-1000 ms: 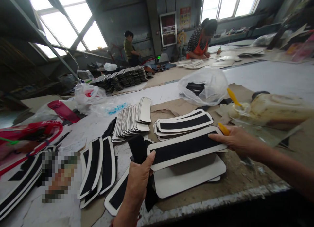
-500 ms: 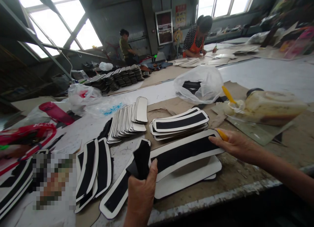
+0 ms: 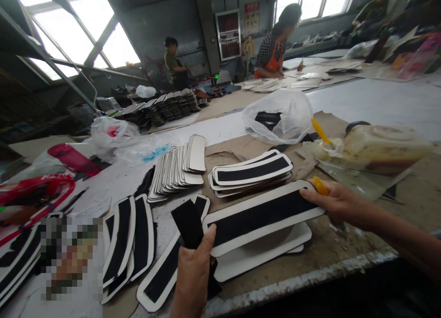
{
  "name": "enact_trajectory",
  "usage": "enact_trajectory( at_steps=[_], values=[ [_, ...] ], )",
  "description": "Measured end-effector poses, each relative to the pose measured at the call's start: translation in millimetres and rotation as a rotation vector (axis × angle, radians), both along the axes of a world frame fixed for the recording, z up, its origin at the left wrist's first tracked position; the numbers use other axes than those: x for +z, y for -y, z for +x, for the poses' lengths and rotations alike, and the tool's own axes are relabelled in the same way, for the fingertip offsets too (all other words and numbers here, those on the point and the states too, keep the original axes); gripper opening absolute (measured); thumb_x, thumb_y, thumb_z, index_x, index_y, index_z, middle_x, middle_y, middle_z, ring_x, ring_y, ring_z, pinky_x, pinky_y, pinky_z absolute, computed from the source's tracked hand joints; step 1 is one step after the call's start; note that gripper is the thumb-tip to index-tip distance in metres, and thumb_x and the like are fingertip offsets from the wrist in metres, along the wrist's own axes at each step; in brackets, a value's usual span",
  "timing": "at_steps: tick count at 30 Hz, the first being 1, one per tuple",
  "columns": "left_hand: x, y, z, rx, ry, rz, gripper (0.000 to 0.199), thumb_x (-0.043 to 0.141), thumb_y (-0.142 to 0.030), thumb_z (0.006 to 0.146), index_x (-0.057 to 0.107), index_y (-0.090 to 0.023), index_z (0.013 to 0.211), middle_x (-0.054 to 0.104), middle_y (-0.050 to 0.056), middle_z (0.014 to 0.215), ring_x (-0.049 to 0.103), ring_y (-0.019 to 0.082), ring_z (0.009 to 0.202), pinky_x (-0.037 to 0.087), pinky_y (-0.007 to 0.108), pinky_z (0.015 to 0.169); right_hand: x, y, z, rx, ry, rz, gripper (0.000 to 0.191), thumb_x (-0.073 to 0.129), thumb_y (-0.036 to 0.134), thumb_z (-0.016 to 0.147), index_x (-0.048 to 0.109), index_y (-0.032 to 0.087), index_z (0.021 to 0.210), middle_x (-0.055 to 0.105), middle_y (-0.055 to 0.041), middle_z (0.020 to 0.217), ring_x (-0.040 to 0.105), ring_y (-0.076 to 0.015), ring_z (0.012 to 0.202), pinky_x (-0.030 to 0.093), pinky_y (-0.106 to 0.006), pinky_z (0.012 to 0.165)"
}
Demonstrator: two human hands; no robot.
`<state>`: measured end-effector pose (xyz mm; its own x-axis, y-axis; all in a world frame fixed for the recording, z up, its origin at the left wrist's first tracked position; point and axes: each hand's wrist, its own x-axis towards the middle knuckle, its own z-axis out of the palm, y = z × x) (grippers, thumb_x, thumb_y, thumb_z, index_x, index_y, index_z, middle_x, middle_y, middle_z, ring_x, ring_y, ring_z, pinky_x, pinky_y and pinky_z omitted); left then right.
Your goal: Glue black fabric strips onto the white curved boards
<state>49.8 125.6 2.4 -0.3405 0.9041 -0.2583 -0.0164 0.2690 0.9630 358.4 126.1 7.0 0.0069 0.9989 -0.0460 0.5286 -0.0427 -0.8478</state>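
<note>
Both hands hold a long, slightly curved white panel with a black strip (image 3: 262, 217) along its middle, tilted above the table. My left hand (image 3: 196, 267) pinches its left end with the thumb on top. A loose black strip (image 3: 188, 221) also sticks up from that hand, its lower part hidden behind the fingers. My right hand (image 3: 330, 201) grips the right end, thumb on top. A yellow piece (image 3: 321, 186) shows at its fingers; its kind I cannot make out. Beneath lies a plain white panel (image 3: 265, 258), and another strip-covered panel (image 3: 158, 281) lies to the left.
Behind are a stack of strip-covered panels (image 3: 253, 171) and a fanned pile of white panels (image 3: 175, 173). More panels (image 3: 127, 240) lie left. A clear plastic bag (image 3: 296, 116) and a glue container (image 3: 386, 148) with a yellow-handled tool stand farther back. Two people work beyond.
The held panel has shifted slightly right at its right end, and its left end is now raised flatter. The loose black strip has swung left and straightened in my left hand.
</note>
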Motion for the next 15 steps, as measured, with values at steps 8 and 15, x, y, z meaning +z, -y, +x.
enact_trajectory(
  at_steps=[8,15],
  values=[
    [-0.6,-12.3,-1.6,-0.037,0.555,-0.24,0.044,0.09,-0.033,0.046,0.052,-0.014,0.057,0.044,-0.008,0.043,0.035,0.002,0.035,0.028,0.014,0.032,-4.6,0.0,0.2,-0.128,-0.527,-0.238,0.047,0.067,0.063,0.069,0.05,0.019,0.067,0.036,0.0076,0.05,0.026,-0.0047,0.041,0.024,-0.02,0.037],
    [17.1,-59.5,2.3,-0.139,0.455,-0.094,0.04,0.089,-0.032,0.047,0.055,-0.014,0.061,0.046,-0.008,0.046,0.037,0.004,0.037,0.03,0.015,0.032,17.7,-41.2,6.6,-0.124,-0.319,-0.237,0.052,0.063,0.067,0.07,0.042,0.02,0.066,0.036,0.0079,0.049,0.027,-0.005,0.042,0.018,-0.02,0.04]
  ],
)
